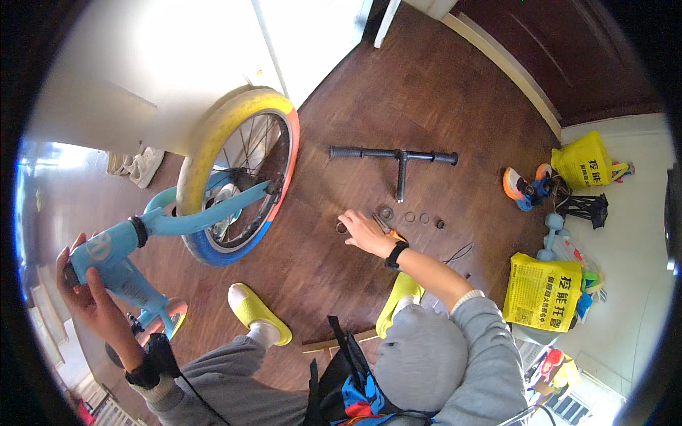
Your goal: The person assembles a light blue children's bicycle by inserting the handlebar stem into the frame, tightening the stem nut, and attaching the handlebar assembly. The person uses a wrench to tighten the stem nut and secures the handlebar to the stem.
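My left hand is wrapped around the upper end of the light-blue head tube of a small bicycle, palm over its end. The blue fork runs from it to a spoked wheel with a yellow, red and blue tyre. Low over the wooden floor, my right hand has its fingers around a dark ring; whether they grip it cannot be told. Beside that hand lies an orange-handled tool, partly hidden. Several rings, among them a bearing-like ring, lie in a row to the right.
A black handlebar with stem lies on the floor ahead. Yellow bags, a dumbbell and colourful shoes stand along the right wall. White shoes sit behind the wheel. A thin dark cable loop lies by my right forearm.
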The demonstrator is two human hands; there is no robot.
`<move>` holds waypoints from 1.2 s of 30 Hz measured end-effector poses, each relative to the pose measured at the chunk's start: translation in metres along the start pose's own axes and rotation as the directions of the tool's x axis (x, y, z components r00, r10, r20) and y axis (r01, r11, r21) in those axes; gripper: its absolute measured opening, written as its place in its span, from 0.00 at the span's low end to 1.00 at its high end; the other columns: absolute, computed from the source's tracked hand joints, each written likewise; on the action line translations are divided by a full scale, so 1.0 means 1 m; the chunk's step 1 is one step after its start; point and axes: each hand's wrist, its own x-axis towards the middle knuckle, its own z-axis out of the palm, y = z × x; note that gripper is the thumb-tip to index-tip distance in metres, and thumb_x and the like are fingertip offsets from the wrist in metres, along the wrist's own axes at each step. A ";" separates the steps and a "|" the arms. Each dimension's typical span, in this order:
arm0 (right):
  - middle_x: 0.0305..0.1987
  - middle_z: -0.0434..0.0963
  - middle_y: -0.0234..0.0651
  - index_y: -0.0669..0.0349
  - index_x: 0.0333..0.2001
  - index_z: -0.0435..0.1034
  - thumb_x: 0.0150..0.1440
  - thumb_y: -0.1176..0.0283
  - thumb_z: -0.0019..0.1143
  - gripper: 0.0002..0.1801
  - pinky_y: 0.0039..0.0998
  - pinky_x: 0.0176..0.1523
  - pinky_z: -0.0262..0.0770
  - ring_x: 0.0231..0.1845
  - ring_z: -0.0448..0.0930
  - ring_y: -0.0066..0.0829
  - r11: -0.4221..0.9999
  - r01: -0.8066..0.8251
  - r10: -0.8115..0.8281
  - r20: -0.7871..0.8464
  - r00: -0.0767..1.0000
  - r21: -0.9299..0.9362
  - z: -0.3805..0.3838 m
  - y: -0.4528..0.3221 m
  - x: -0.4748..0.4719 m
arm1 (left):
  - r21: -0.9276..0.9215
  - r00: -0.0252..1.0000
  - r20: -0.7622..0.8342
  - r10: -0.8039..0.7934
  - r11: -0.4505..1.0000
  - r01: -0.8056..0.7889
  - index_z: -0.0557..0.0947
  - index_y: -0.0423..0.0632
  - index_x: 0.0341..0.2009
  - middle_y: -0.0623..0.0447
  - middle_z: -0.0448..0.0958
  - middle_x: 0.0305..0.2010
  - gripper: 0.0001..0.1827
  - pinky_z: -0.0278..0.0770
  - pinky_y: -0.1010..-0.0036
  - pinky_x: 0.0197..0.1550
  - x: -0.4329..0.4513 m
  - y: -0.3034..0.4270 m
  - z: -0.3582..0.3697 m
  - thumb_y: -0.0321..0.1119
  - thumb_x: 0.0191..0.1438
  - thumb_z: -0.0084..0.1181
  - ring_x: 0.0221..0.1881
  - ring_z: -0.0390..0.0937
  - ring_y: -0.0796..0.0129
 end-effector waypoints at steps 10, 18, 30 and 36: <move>0.50 0.73 0.42 0.59 0.50 0.72 0.47 0.75 0.71 0.25 0.42 0.51 0.80 0.49 0.79 0.48 0.974 0.066 -0.104 0.170 0.980 0.218 -0.032 -0.014 0.026 | -0.113 1.000 0.015 -0.022 0.993 0.023 0.65 0.47 0.67 0.37 0.74 0.63 0.32 0.73 0.64 0.63 -0.002 0.017 0.014 0.27 0.61 0.61 0.61 0.75 0.56; 0.48 0.76 0.33 0.56 0.56 0.76 0.47 0.80 0.69 0.29 0.26 0.47 0.83 0.41 0.82 0.25 0.881 0.248 -0.267 -0.008 0.964 0.402 -0.231 -0.144 0.045 | -0.302 0.994 0.083 -0.074 0.948 0.096 0.71 0.44 0.63 0.46 0.79 0.57 0.34 0.75 0.70 0.58 -0.002 0.034 0.022 0.20 0.51 0.65 0.55 0.76 0.67; 0.45 0.78 0.39 0.61 0.53 0.77 0.49 0.76 0.71 0.25 0.29 0.49 0.84 0.44 0.84 0.30 0.868 0.495 -0.493 -0.051 0.868 0.028 -0.367 -0.396 0.112 | -0.353 0.997 0.079 -0.011 0.935 0.038 0.81 0.46 0.56 0.49 0.83 0.43 0.30 0.78 0.68 0.48 -0.005 0.036 0.013 0.25 0.45 0.72 0.42 0.81 0.65; 0.51 0.78 0.41 0.60 0.56 0.75 0.48 0.82 0.68 0.28 0.33 0.52 0.82 0.49 0.82 0.39 0.781 0.625 -0.620 0.094 0.779 -0.021 -0.334 -0.450 0.161 | -0.272 0.995 0.104 -0.006 0.962 0.034 0.84 0.41 0.47 0.42 0.82 0.39 0.21 0.77 0.64 0.43 -0.008 0.032 0.008 0.28 0.45 0.72 0.39 0.81 0.50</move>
